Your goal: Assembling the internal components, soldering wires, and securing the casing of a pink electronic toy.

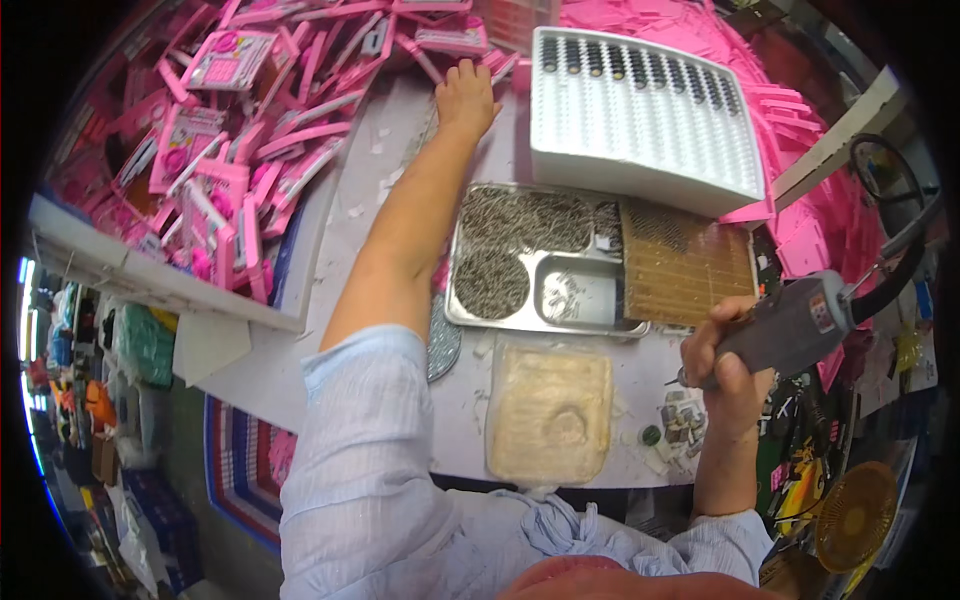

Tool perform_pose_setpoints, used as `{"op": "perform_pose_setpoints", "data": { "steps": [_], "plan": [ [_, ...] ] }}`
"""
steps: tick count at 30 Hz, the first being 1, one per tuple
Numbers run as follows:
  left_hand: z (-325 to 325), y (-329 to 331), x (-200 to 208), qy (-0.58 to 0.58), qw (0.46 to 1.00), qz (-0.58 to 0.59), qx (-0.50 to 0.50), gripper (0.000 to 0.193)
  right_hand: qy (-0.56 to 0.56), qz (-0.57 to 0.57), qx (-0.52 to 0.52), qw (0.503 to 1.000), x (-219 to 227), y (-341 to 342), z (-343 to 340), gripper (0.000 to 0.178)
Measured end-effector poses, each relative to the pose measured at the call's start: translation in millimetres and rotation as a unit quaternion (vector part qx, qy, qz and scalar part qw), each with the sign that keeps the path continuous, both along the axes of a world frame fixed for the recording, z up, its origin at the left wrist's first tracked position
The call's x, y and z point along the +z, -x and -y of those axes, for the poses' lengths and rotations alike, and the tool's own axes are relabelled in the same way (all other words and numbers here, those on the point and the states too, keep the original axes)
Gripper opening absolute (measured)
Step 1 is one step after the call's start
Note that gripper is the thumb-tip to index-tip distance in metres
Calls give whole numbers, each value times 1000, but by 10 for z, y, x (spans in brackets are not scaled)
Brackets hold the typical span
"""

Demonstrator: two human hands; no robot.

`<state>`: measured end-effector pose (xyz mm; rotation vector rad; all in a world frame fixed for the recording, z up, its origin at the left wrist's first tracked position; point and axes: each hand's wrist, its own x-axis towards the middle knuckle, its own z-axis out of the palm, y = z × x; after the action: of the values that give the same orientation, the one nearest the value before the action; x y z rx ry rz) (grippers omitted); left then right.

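Note:
My left arm stretches to the far side of the table. There my left hand (pixel 467 100) is open at the edge of a heap of pink plastic toy pieces (pixel 437 37), with its thumb apart from the fingers. Whether its fingertips touch a piece cannot be made out. My right hand (pixel 733 365) is wrapped round a grey electric screwdriver (pixel 790 325), its thin bit pointing left above the table. Between my arms lies a metal compartment tray (pixel 545 322) holding many small screws (pixel 525 218). Nearer me sits a yellowish, plastic-wrapped flat block (pixel 550 415).
A white foam tray (pixel 650 170) with rows of black-topped small parts stands behind the metal tray. A brown perforated board (pixel 680 285) overlaps the tray's right side. Pink pieces (pixel 215 140) fill a bin at left; more are piled at right. Small loose parts (pixel 683 420) lie near my right wrist.

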<state>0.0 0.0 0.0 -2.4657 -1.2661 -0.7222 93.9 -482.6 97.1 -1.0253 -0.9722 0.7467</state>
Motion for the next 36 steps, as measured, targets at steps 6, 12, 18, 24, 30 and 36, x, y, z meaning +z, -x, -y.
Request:
{"op": "perform_pose_setpoints", "data": {
  "steps": [6, 12, 18, 24, 30, 36],
  "plan": [
    [-258, -131, 77, 44, 998, 26, 30, 23, -16, 11, -29, 999, 6, -250, 50, 57],
    [391, 823, 511, 110, 989, 90, -36, 25, -7, 40, -70, 997, 77, -261, -7, 74],
    [1262, 1890, 696, 176, 971, 119, -112, 30, -18, 92, -119, 988, 69, -322, -42, 60],
    [2884, 2783, 953, 41, 947, 213, -238, 28, -125, 133, -126, 975, -359, 181, 398, 36],
    [3694, 2724, 432, 64, 887, 236, -391, 45, 163, -501, 340, 779, -1056, 823, -56, 78],
    [3586, 2426, -146, 141, 885, 205, -393, 37, 199, -227, 246, 921, -983, 514, 239, 60]
  ]
}}
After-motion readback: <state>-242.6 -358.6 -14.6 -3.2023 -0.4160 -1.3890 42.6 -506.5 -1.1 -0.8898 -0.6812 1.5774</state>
